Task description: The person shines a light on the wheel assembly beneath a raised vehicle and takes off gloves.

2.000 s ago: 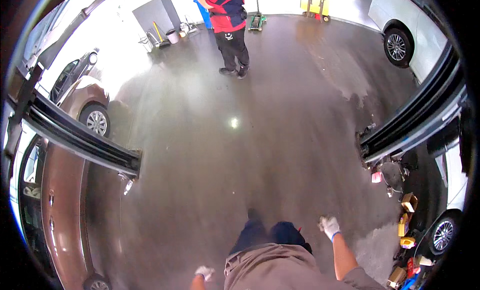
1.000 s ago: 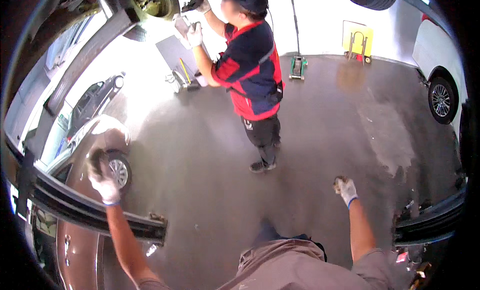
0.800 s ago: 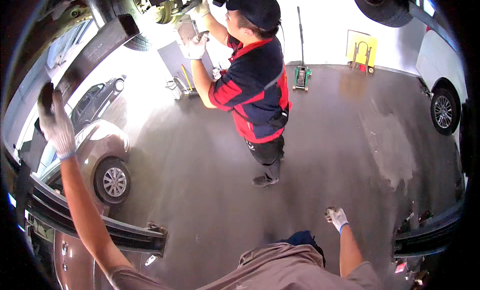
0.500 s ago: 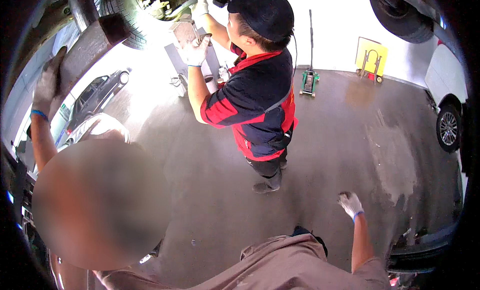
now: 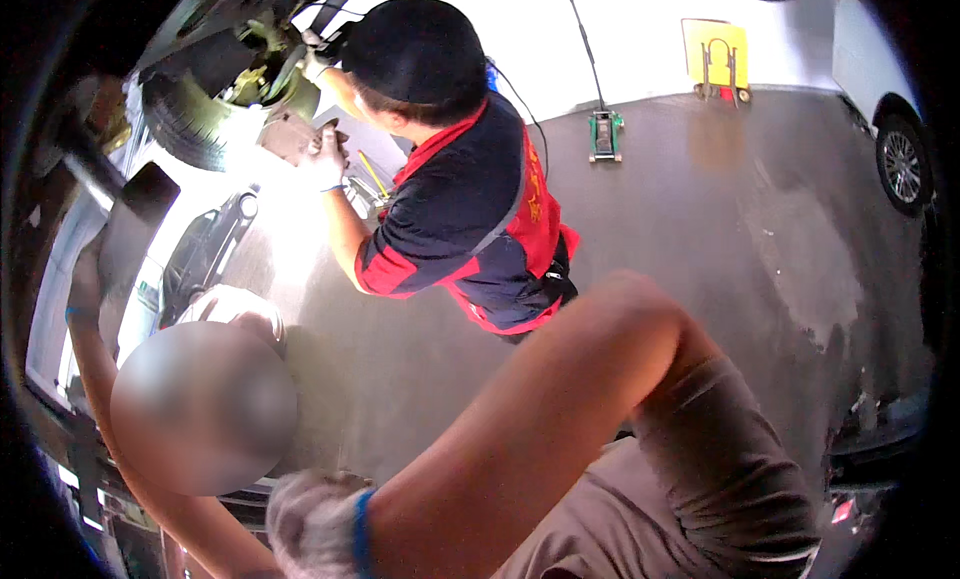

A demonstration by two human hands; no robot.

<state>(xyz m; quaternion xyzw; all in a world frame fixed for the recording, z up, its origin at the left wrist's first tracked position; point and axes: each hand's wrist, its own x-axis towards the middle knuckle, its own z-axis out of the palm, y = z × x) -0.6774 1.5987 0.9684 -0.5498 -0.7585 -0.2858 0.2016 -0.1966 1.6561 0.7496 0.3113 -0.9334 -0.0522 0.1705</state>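
At the far left my left hand (image 5: pixel 87 269), in a dirty glove with a blue cuff, is closed against the grey metal beam (image 5: pixel 133 224) under a raised vehicle. Its fingers are partly lost in shadow. My right forearm (image 5: pixel 500 444) crosses the lower middle of the view, elbow bent. My right hand (image 5: pixel 312 524), in a pale glove with a blue cuff, is near my left arm at the bottom; its fingers are hidden and blurred.
A co-worker (image 5: pixel 470 199) in dark cap and navy-red shirt stands ahead, gloved hands near a raised wheel (image 5: pixel 190 124). A green floor jack (image 5: pixel 604 136), yellow board (image 5: pixel 716 54) and white car (image 5: pixel 880 69) are beyond. A dark car (image 5: pixel 205 249) stands left.
My right arm has swung from the lower right up and across to the lower left. My left hand stays at the beam. The whole view has shifted; the co-worker appears further left.
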